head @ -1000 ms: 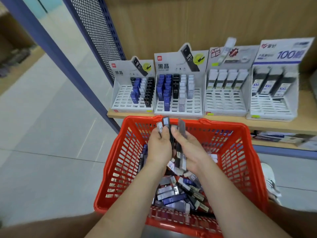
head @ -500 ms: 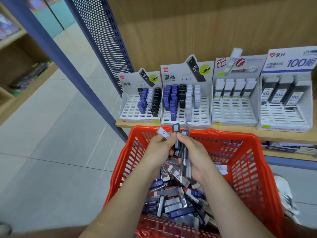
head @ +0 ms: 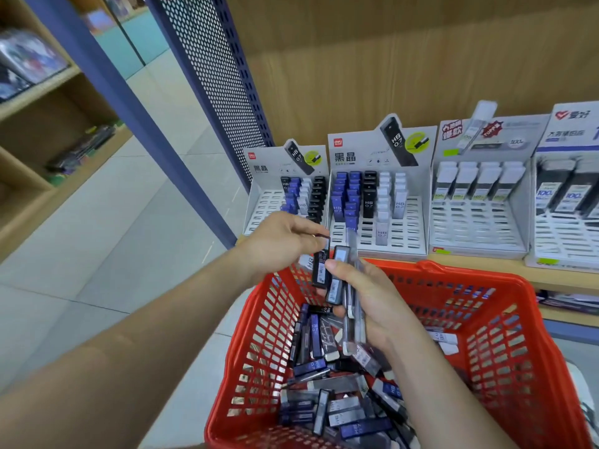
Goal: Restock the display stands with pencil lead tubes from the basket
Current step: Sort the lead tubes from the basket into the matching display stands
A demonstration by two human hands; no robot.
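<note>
Black plastic lead tube (head: 321, 268) is pinched in my left hand (head: 282, 244); my right hand (head: 376, 306) grips a mixed sheaf of tubes (head: 343, 283) over the red plastic basket (head: 486, 277). Best to slot it upright into the black row of the leftmost white card stand (head: 265, 205). A blue perforated metal panel (head: 207, 76) stands close on that stand's left, and the basket rim lies between.

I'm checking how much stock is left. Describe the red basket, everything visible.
The basket is red plastic with slotted lattice walls and a thicker rim, open on top. A loose heap of tubes, black, blue and grey, lies crisscross on its floor. Its far rim sits close under the shelf edge; whether they touch, and what bears it, cannot be seen. The left hand and right hand hold tubes above it.
</note>
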